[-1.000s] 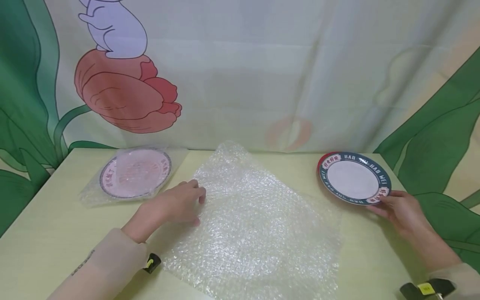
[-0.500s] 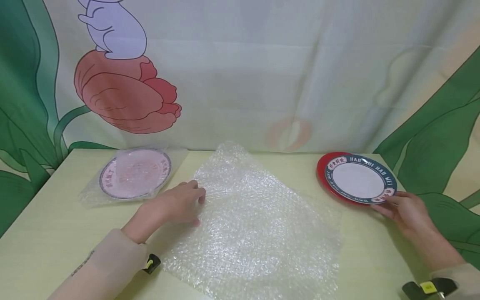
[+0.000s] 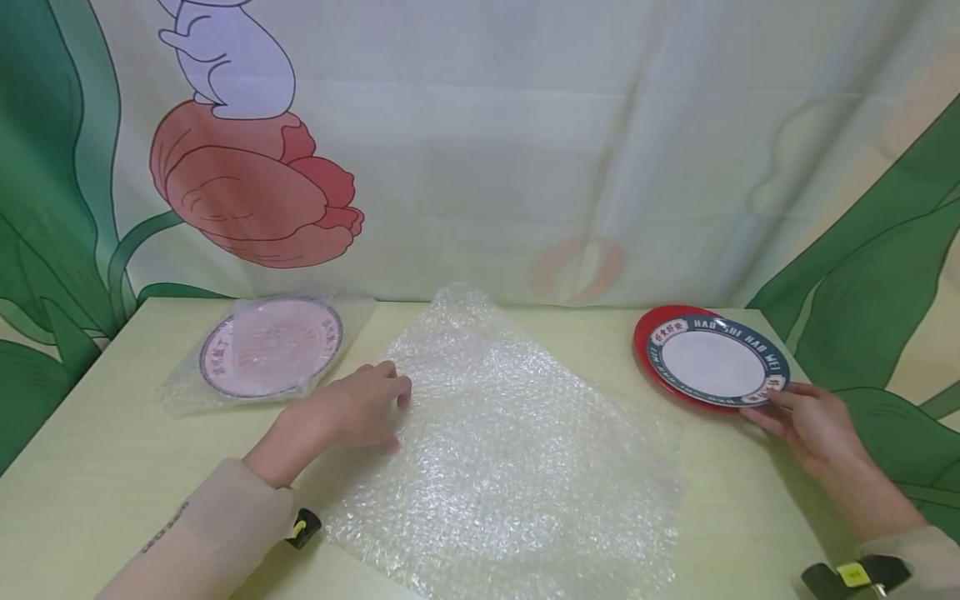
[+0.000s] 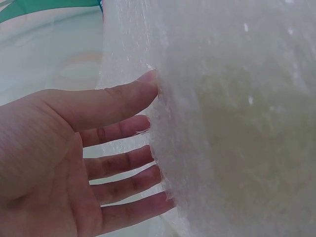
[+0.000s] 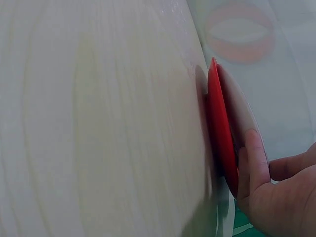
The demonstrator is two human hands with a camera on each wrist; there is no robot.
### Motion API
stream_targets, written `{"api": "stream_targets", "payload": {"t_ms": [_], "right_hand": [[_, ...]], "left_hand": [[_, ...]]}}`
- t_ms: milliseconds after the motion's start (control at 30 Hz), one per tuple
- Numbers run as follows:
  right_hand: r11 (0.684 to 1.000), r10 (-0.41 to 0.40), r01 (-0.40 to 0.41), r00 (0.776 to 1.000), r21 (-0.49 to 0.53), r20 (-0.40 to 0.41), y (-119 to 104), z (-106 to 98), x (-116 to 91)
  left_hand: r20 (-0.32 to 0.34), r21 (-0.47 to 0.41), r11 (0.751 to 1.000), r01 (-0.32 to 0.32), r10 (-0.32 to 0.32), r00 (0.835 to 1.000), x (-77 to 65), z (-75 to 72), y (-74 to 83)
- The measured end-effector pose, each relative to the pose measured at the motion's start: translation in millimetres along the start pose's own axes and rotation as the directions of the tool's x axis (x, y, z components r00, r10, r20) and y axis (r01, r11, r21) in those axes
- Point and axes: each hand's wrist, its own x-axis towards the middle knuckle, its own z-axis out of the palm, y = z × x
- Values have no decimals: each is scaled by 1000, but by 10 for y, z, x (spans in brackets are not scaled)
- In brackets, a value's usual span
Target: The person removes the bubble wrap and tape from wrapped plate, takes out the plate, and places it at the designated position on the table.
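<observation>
In the head view my right hand [image 3: 817,425] grips the near right rim of a white plate with a dark blue lettered border [image 3: 716,360], thumb above and fingers beneath. Under it lies a red plate [image 3: 651,321], showing past the far left rim. The right wrist view catches both edge-on, the fingers [image 5: 256,158] of my right hand reaching beneath the upper plate, close above the red one. My left hand [image 3: 356,408] rests at the left edge of a sheet of bubble wrap [image 3: 517,450], its thumb and fairly straight fingers touching that edge in the left wrist view.
At the back left of the pale wood-grain table [image 3: 750,500] lies a round plate with a blue border [image 3: 273,346], inside a clear bubble-wrap covering. Behind the table's back edge hangs a printed curtain [image 3: 480,167] with flowers and leaves.
My right hand has shifted the blue-bordered plate to the right, then slightly back left, so more of the red plate beneath shows. My left hand and the bubble wrap have stayed put.
</observation>
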Motion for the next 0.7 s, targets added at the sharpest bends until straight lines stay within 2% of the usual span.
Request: {"api": "stream_targets", "payload": {"t_ms": [133, 333, 500, 700], "right_hand": [[999, -11, 11, 1000, 35, -13, -4, 11, 7], [999, -28, 30, 998, 21, -51, -6, 26, 16], [996, -68, 62, 994, -68, -91, 2, 41, 18], [982, -80, 57, 989, -181, -123, -9, 36, 27]], "left_hand": [[-4, 2, 1000, -1, 1, 1000, -11, -2, 3], [-7, 5, 1000, -4, 4, 1000, -6, 1, -11], [-10, 9, 1000, -14, 14, 1000, 0, 3, -22], [-20, 3, 999, -34, 34, 999, -9, 7, -27]]}}
